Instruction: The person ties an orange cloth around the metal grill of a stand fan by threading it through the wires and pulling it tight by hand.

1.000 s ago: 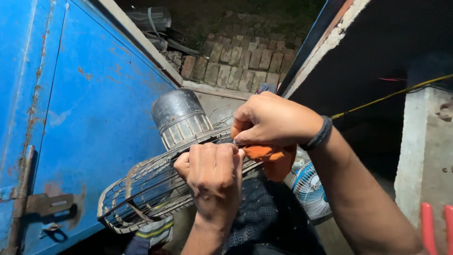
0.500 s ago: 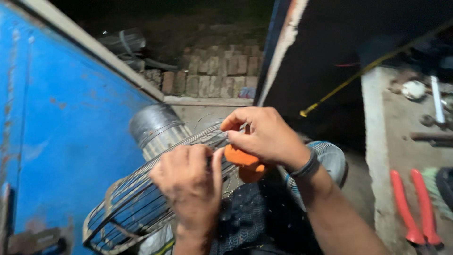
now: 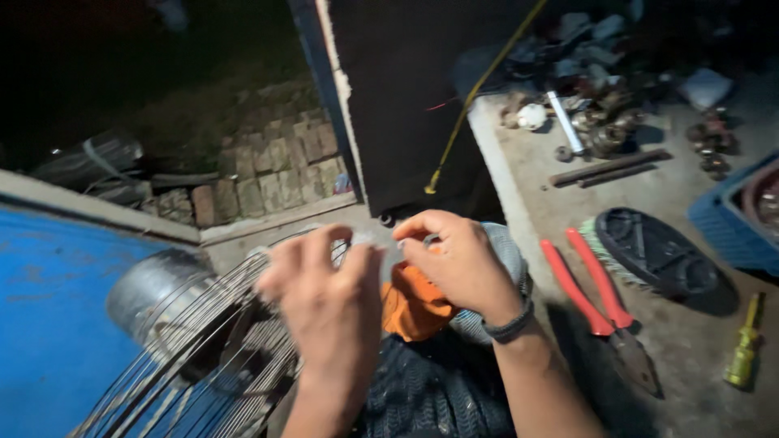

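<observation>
1. Left hand (image 3: 329, 296) is blurry, fingers half curled, resting on the top edge of the wire fan guard (image 3: 203, 357). Can't tell if it's actually gripping the wires or just lying on them.
2. Right hand (image 3: 454, 259) sits just beside the left, fingertips pinched together at the guard's upper rim. Looks closed on sth small, but what it pinches is hidden, so can't tell.
3. Orange cloth (image 3: 414, 304) hangs right under the right palm, touching it, between both wrists.
4. The guard tilts down to the lower left, w/ the grey motor housing (image 3: 154, 292) behind it on the left side.
5. Edges: blue panel (image 3: 49, 324) closes off the left, its top edge running just above the motor. Dark board (image 3: 406, 97) stands upright beyond the hands, w/ a yellow cord (image 3: 479, 89) slanting across it.
6. Room to move: concrete ledge (image 3: 698, 365) to the right has bare patches. Red-handled pliers (image 3: 596, 300) lie near the right wrist, a black round cover (image 3: 653, 251) past them, a yellow screwdriver (image 3: 742, 349) well apart at the far right.
7. Metal clutter sits at the ledge's far end, too dark to sort out.
</observation>
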